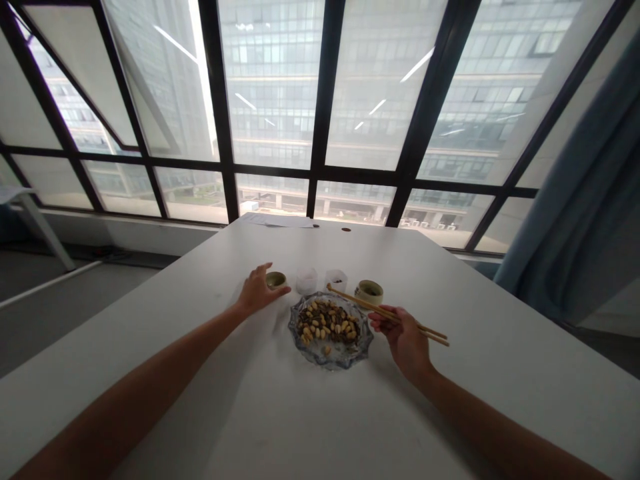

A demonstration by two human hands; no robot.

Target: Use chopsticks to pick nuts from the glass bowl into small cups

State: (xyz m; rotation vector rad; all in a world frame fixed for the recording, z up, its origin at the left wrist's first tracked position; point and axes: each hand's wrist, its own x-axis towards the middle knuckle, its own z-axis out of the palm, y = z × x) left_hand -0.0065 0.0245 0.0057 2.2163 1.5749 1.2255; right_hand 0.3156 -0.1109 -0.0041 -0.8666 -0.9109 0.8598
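Note:
My left hand [260,290] is at a small olive-green cup [277,280], with thumb and fingers spread apart around its left side. I cannot tell whether they press on it. In my right hand [403,337] is a pair of wooden chopsticks [360,302], slanting up to the left. Their tips are by a white paper-like cup [337,279] with a few dark bits inside; whether they pinch anything is too small to tell. Below them lies a scalloped glass plate [327,360] of mixed nuts [325,320] and dark seeds.
Another white cup [306,281] stands beside the left green cup. A second green cup [369,293] is right of the plate, behind the chopsticks. Papers [275,220] and a small brown disc [346,229] lie at the white table's [240,413] far end. A blue curtain [575,200] hangs right.

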